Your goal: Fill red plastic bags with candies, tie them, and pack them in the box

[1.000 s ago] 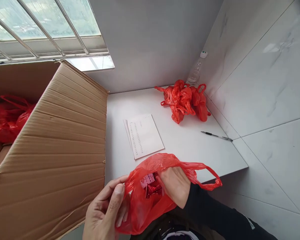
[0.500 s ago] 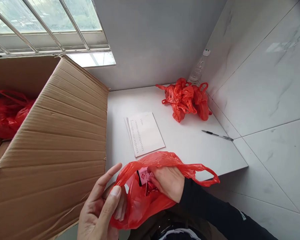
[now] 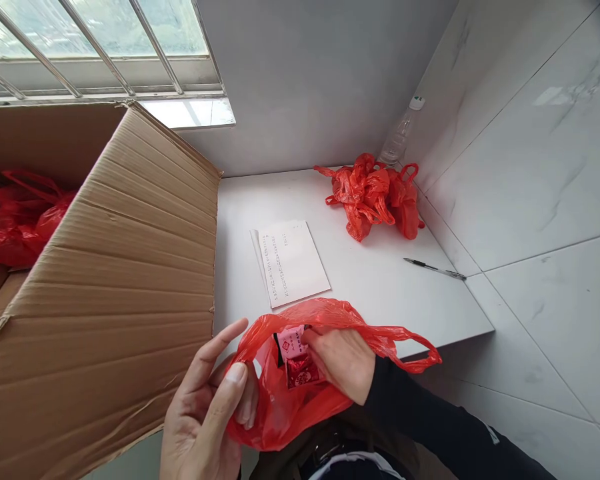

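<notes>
Here's the left hand [image 3: 207, 407], thumb and curled fingers gripping the rim of a red plastic bag [image 3: 280, 423], forefinger sticking out free. And the right hand [image 3: 347, 360] is in through the mouth, its fingertips up against a pink packet [image 3: 291, 343]; whether they're closed on it, I can't tell, because most of the fingers are hidden. The bag sits in front of the counter [image 3: 375, 287], at its near edge, mouth wide open.

That film looks thin, light and limp, probably a bit slippery and easy to tear; the gathered rim or the handle loop [image 3: 430, 363] out to the right should be the safest hold. The packets look small and light, the glossy one likely slick, best pinched by an edge.

Inside the bag, then: the pink packet, and just below it a shiny red packet [image 3: 303, 372]. Over to the left stands a big cardboard box [image 3: 130, 260], flap folded out, with another red bag [image 3: 20, 230] inside, contents hidden.

Further out, printed sheets [image 3: 300, 267] lie just beyond the bag, a pen [image 3: 435, 268] by the right edge, and in the far right corner bunched red bags [image 3: 365, 193] against a clear bottle [image 3: 397, 137].
</notes>
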Demonstrator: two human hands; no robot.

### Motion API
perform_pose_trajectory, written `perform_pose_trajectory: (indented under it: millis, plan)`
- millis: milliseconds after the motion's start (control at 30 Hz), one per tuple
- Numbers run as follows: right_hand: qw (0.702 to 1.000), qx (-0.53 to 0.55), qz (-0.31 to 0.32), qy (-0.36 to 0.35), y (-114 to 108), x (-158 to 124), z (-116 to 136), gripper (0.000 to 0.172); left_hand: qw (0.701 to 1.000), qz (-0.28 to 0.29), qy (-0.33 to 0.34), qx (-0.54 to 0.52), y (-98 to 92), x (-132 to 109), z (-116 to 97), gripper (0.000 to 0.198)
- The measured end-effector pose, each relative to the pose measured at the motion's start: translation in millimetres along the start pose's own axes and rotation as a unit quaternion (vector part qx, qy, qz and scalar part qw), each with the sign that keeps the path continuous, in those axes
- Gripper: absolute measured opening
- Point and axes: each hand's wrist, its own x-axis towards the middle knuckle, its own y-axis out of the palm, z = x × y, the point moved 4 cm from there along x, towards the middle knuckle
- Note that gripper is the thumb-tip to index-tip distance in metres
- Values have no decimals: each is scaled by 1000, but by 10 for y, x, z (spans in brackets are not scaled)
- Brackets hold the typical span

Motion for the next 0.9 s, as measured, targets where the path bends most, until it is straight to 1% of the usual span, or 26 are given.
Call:
perform_pose_trajectory:
  millis: [67,200,267,333,400,500,600,733,900]
  plan:
    - [1000,-7,-9,28,-33,-3,-62,26,1000,-1,6,-3,5,5,1,53]
    - [999,-11,-9,47,-36,-27,-92,32,1000,3,3,-2,11,1,21,52]
    - [999,-7,0,33,0,-38,-46,26,1000,6,0,-1,20,-6,24,51]
    - [1000,-8,5,-1,50,-39,21,19,1000,7,1,-2,31,-14,19,51]
    - [1000,-18,11,-24,99,-30,60,17,1000,5,1,-2,41,-20,13,50]
    - [999,-28,20,-27,113,-28,37,18,1000,3,5,-5,51,-25,0,49]
    - [998,-44,38,2,51,-75,-60,18,1000,-1,12,0,54,-23,-17,48]
    - [994,-78,56,59,-26,-159,-187,24,1000,-7,13,7,50,-14,-12,47]
    - [992,-88,74,59,-17,-199,-219,31,999,19,30,10,79,4,6,44]
